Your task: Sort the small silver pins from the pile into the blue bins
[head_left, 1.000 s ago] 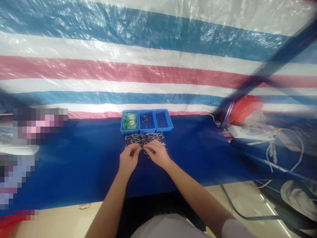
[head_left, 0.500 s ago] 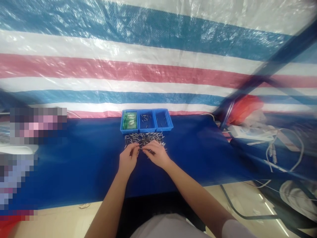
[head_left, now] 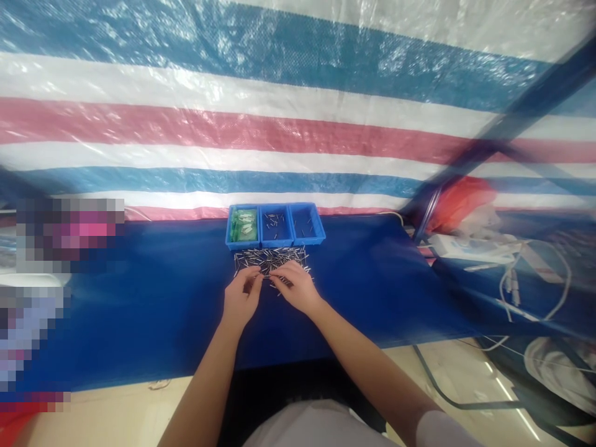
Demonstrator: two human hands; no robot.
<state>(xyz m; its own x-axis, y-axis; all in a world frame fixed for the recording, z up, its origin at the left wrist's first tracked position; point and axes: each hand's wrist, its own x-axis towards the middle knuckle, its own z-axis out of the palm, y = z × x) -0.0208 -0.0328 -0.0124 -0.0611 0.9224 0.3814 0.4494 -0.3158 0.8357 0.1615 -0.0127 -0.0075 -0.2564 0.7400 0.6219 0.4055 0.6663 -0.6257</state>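
Note:
Fingertips of my left hand and my right hand are pinched close together at the near edge of a pile of thin metal pins. Between them a small metal pin shows, one end in each hand; its finer details are too small to make out. Just behind the pile stand three joined blue bins. The left bin holds a green packet with pale pieces on it. A few pins lie in the middle bin and in the right bin.
A blue cloth covers the table, with a striped plastic sheet hanging behind it. White cables and a power strip lie at the right, by a red bag. Blurred-out items are at the left edge.
Both hands keep nearly the same place over the near side of the pile. The fingertips shift slightly around the pin, and the view tilts a little.

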